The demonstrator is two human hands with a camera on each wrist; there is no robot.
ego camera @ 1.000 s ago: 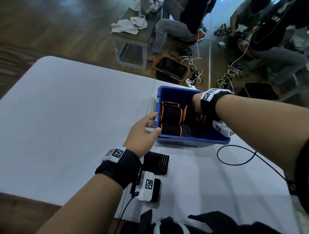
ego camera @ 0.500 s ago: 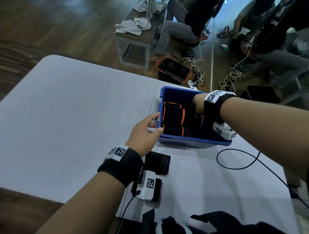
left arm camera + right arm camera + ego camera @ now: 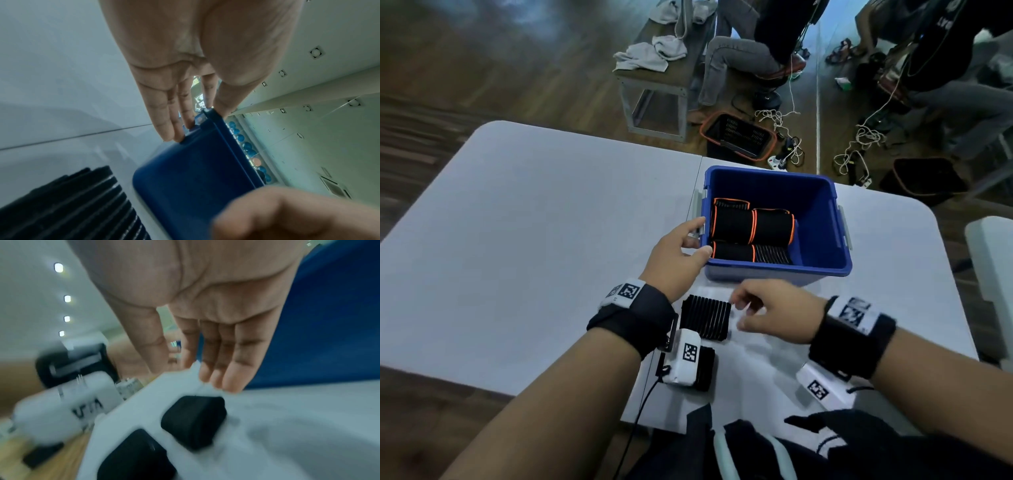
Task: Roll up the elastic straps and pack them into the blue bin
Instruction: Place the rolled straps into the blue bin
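Note:
The blue bin (image 3: 822,222) stands on the white table, and several rolled black straps with orange edges (image 3: 734,224) lie packed along its left side. My left hand (image 3: 697,240) holds the bin's near left corner; in the left wrist view the fingers (image 3: 164,123) press the outer wall and the thumb lies over the rim of the bin (image 3: 205,170). My right hand (image 3: 743,311) hovers empty and low over the table in front of the bin, fingers loosely extended. Beside it lies a rolled black ribbed strap (image 3: 705,317) (image 3: 193,420). A second roll (image 3: 707,368) (image 3: 135,456) sits nearer, partly hidden by the wrist camera.
The table's (image 3: 534,240) near edge runs just under my forearms, with a seam down its middle. Beyond the far edge are a black basket with an orange rim (image 3: 738,137), a bench, floor cables and seated people. A white object (image 3: 993,260) stands at the right.
My right hand has come out of the bin and drawn back to the table in front of it, beside the loose roll. The left hand has stayed on the bin's corner.

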